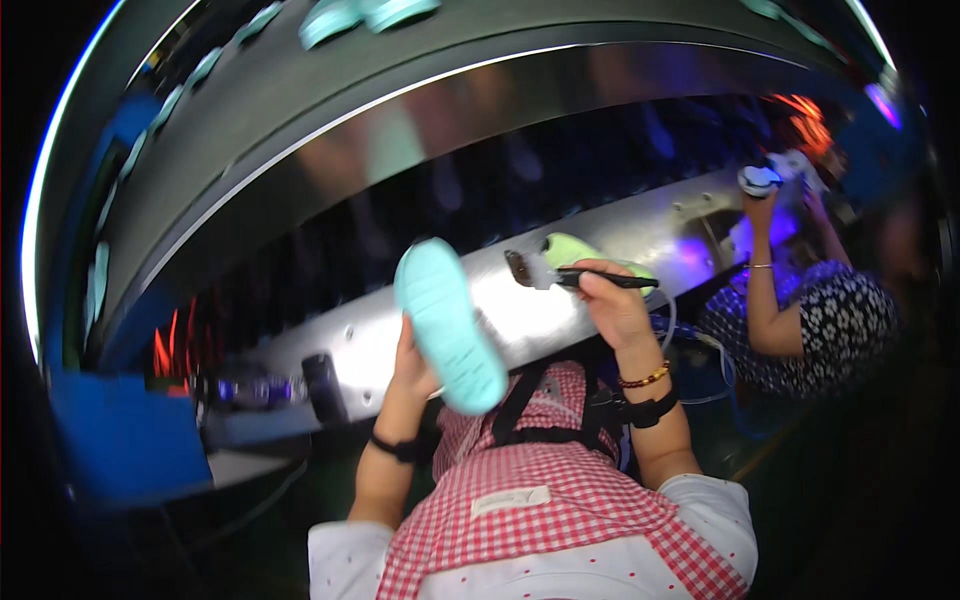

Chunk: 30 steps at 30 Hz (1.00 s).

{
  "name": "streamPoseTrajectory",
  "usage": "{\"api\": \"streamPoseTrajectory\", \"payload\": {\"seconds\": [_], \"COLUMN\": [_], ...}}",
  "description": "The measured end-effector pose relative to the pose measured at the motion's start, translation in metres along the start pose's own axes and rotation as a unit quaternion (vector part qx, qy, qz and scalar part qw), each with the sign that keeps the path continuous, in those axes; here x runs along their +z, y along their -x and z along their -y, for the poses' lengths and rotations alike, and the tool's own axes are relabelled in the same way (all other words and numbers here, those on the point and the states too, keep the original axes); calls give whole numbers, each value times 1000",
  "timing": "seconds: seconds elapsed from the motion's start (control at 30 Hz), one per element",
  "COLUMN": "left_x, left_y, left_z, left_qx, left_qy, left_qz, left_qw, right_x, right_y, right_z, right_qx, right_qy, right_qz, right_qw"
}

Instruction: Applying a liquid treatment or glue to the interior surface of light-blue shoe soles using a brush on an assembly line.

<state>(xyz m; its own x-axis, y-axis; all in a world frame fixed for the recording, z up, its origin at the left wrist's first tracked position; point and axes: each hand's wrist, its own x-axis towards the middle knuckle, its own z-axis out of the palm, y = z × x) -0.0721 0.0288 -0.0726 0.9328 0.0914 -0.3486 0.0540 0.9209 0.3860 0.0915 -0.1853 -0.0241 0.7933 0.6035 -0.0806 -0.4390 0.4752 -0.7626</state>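
Note:
My left hand [408, 362] grips a light turquoise shoe sole [448, 325] near its lower end. The sole stands tilted over the metal ledge, its flat face toward me, and hides most of the fingers. In my right hand [618, 312] is a brush [600, 279] with a black handle and pale bristles pointing left toward the sole. Sole and bristles are apart. Just left of the bristles shows a small dark brown patch [518, 268]; what it is, I cannot tell. A yellow-green shoe-like piece [570, 248] lies behind my right hand, partly covered by it.
A shiny metal ledge [375, 345] runs across in front of me. Beyond it curves a dark conveyor belt [480, 25] carrying turquoise soles [330, 20]. A black box-like object [323, 388] stands at the left. On the right, a co-worker's arm [762, 290] holds a white-and-dark piece [760, 181]. Pale tubes [668, 320] hang nearby.

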Motion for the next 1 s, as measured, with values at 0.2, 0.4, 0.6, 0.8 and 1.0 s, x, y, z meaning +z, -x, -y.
{"api": "streamPoseTrajectory", "payload": {"seconds": [0.2, 0.4, 0.6, 0.8, 1.0], "left_x": [52, 59, 54, 31, 47], "left_y": [-13, 3, 4, -6, 7], "left_z": [20, 22, 33, 6, 0], "left_qx": [23, 44, 116, 173, 103], "left_qy": [47, 109, 76, 19, 19], "left_qz": [79, 121, 68, 52, 121], "left_qw": [995, 986, 988, 983, 987], "right_x": [45, 70, 94, 95, 83], "right_y": [0, -21, -14, 31, 33], "right_z": [-17, -25, -34, -19, 27], "right_qx": [34, -24, -148, -227, -39], "right_qy": [152, 221, 382, 514, 506], "right_qz": [63, 74, 130, 260, 351], "right_qw": [986, 972, 903, 785, 787]}}
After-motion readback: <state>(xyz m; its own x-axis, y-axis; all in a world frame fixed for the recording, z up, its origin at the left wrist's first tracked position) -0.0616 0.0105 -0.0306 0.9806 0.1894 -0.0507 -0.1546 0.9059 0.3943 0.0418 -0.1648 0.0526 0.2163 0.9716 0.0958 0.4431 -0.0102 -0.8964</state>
